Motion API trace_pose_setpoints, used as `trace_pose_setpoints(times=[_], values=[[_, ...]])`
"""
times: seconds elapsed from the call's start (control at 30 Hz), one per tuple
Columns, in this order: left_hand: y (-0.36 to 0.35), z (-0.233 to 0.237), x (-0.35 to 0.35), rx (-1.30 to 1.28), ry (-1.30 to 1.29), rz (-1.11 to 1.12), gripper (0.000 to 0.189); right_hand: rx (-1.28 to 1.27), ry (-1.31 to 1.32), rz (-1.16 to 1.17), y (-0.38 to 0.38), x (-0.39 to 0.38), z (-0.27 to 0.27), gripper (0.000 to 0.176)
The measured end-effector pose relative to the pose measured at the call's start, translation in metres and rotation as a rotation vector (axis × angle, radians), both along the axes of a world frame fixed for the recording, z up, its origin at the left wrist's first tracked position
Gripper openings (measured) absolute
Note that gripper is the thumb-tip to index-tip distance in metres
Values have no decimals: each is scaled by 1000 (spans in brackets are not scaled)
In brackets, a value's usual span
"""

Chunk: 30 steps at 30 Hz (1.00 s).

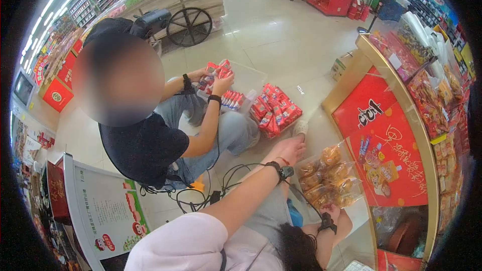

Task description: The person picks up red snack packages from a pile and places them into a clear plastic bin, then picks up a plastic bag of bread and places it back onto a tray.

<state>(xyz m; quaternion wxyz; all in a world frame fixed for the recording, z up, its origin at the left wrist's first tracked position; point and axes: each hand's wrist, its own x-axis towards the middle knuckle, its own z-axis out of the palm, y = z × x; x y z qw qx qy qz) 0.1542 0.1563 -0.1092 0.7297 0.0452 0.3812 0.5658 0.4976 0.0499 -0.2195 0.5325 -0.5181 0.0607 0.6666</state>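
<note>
My left hand (pixel 290 149) reaches forward, back upward, with its fingers loosely extended beside the upper left of a clear bag (pixel 329 176) of brown baked goods. Nothing shows in that hand, though its palm is hidden. At the bag's lower edge, my right hand (pixel 330 211) has its fingers closed on the plastic. A black band with a device sits on each wrist. Just beyond my left hand is a pile of red packets (pixel 276 110), with a light shoe (pixel 301 128) near it.
A person in a dark shirt (pixel 140 148) crouches at left, holding red packets (pixel 219 69) over a clear bin (pixel 246 103). Black cables (pixel 196 198) lie between us. A gold-edged display stand (pixel 401 90) borders the right; a white sign board (pixel 108 211) stands at lower left.
</note>
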Motion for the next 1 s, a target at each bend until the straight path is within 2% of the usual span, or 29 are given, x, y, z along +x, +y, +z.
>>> trace_pose_setpoints(times=[0.07,0.1,0.13,0.23,0.27,0.3,0.33,0.37,0.4,0.47,0.5,0.53,0.63,0.73,0.8,0.87,0.9,0.97,1.0], values=[[4,-1,0,-41,-8,10,24,59,-47,50,-1,0,-2,8],[2,10,-2,45,-12,-41,24,93,-71,76,-2,2,-3,8],[-2,19,-8,130,-12,-87,23,319,-189,355,3,57,-95,9],[-14,25,-19,219,122,-92,23,131,-101,287,21,66,-105,5],[-12,19,-13,108,49,-59,24,-63,137,-198,11,10,-31,9],[-3,19,-6,17,-26,-41,25,-51,102,-147,6,5,-34,8],[-9,52,-8,15,50,-51,26,-31,58,-95,6,6,-33,8],[-6,52,-7,11,36,-58,27,-12,9,-39,8,9,-31,8],[-5,45,-5,3,20,-58,28,-6,54,-63,8,10,-33,8],[4,3,2,8,-5,-33,31,207,-129,126,-3,0,-13,9],[6,9,2,-12,15,-36,31,312,-219,221,-5,0,-12,9],[6,15,1,-36,34,-37,32,105,49,55,1,2,-10,12],[4,18,1,-47,67,-2,32,-203,108,-238,11,-4,-6,14],[0,16,0,-19,77,-13,31,-146,144,-260,8,-1,-13,11],[-1,10,-1,8,59,-24,32,-58,112,-141,5,4,-18,9],[2,-5,0,38,17,-15,32,72,25,23,6,22,-48,8],[0,-2,0,48,29,-17,35,157,-45,130,6,45,-96,8],[-2,13,-2,79,57,-25,44,209,-85,242,6,48,-103,8],[-2,18,-3,72,58,-16,38,176,-55,242,-1,32,-64,7]])
